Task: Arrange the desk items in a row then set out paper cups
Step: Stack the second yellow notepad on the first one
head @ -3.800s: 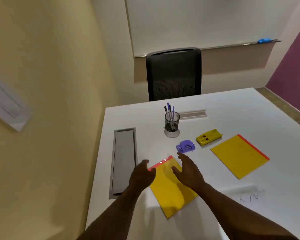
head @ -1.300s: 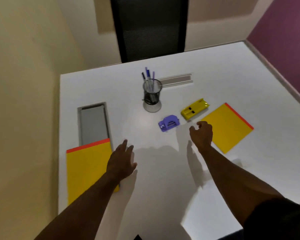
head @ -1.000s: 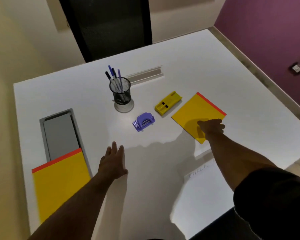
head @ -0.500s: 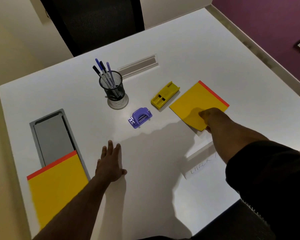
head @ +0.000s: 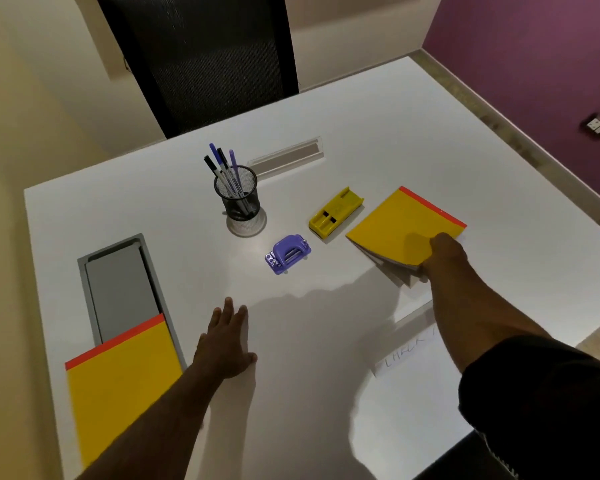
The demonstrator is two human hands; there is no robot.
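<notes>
My right hand (head: pixel 442 255) grips the near corner of a yellow notepad (head: pixel 399 226) with a red top strip, lifting that corner so its pages fan out. My left hand (head: pixel 226 344) lies flat and open on the white desk (head: pixel 361 140). A second yellow notepad (head: pixel 122 379) lies at the near left. A black mesh pen cup (head: pixel 237 197) with several pens stands mid-desk. A purple hole punch (head: pixel 287 254) and a yellow stapler (head: pixel 336 213) lie between the cup and the held pad. No paper cups are in view.
A grey cable hatch (head: pixel 118 289) is set into the desk at left, partly under the left pad. A narrow slot (head: pixel 286 157) sits behind the pen cup. A black chair (head: pixel 205 60) stands at the far edge. A handwritten label (head: pixel 409 348) lies near my right arm.
My right hand reached to the right notepad, took its near corner and raised it off the desk. My left hand let go of the left notepad and settled flat on the desk.
</notes>
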